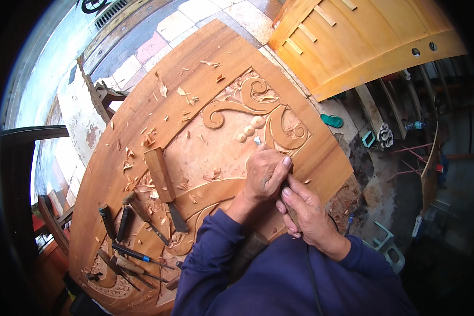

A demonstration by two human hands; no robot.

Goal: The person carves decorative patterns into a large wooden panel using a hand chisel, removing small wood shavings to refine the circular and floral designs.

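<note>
Before me lies a large carved wooden panel (321, 152) with raised scrolls and a row of round beads. My left hand (266, 171) is closed around a carving chisel and rests on the panel. The metal tip of the chisel (257, 140) pokes out past the fingers, just below the beads. Behind it my right hand (308, 216) is closed around the rear of the same tool, whose handle is mostly hidden. To the left, a wooden mallet (159, 174) lies across the panel's inner border.
Several carving tools (134, 254) lie at the panel's lower left. Wood shavings (184, 95) are scattered over the surface. A yellowish wooden door (363, 42) stands beyond at the upper right. On the floor at right are a green sandal (332, 120) and a pale green plastic stool (389, 247).
</note>
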